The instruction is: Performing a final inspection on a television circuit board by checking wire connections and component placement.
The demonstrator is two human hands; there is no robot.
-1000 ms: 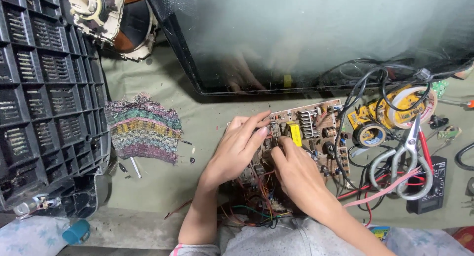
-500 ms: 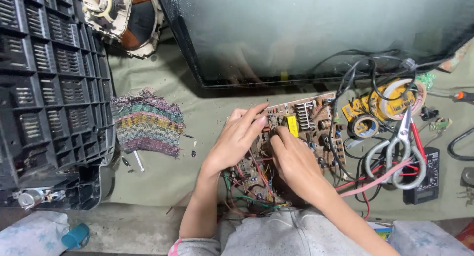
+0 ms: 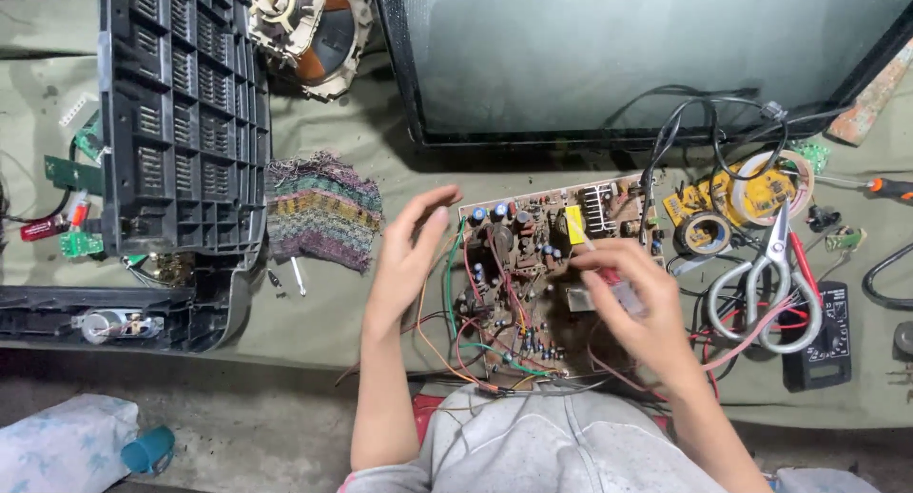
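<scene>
Circuit board (image 3: 533,284) laid flat on green cloth (image 3: 314,312), just below dark screen (image 3: 647,56). Left hand (image 3: 404,255) held at board's left edge, fingers spread open, nothing gripped. Right hand (image 3: 637,298) over board's right part, fingers pinched on thin red-handled tool (image 3: 609,276). Scissors (image 3: 766,284) right of board.

left hand (image 3: 407,255) open, right hand (image 3: 635,298) pinching
</scene>
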